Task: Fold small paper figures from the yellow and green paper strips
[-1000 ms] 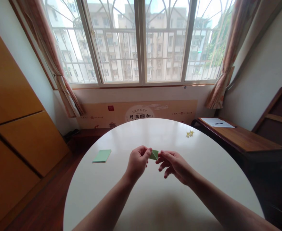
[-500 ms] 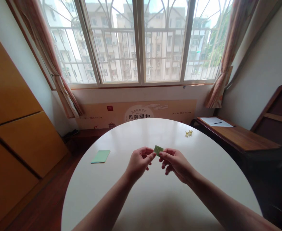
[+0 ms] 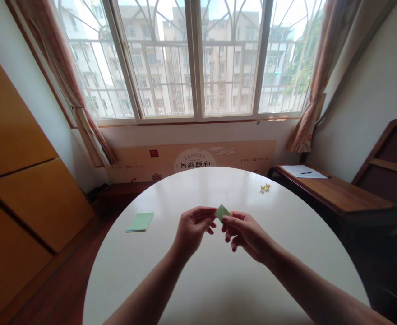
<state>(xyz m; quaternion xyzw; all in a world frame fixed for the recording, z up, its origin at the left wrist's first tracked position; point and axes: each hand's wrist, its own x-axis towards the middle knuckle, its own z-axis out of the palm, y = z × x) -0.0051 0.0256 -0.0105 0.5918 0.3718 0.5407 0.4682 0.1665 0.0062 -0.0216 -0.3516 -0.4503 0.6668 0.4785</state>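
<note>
A small piece of folded green paper (image 3: pixel 222 212), diamond-shaped with a crease down its middle, is held up above the white round table (image 3: pixel 144 275). My right hand (image 3: pixel 241 228) pinches its lower right edge between thumb and forefinger, the other fingers curled loosely beneath. At the paper's left corner, the fingertips of my left hand (image 3: pixel 194 225) are closed; its thumb lies just below that corner. A stack of light green paper sheets (image 3: pixel 140 222) rests on the table to the left of my hands.
Two small yellowish folded figures (image 3: pixel 265 188) stand at the table's far right. Beyond the edge, a wooden bench (image 3: pixel 354 194) bears a white sheet (image 3: pixel 302 171) with a pen on it. A barred window (image 3: pixel 195 72) with curtains is behind the table.
The green paper has turned slightly, so its point faces up and more of its creased face shows. My left thumb has drawn back a little from it.
</note>
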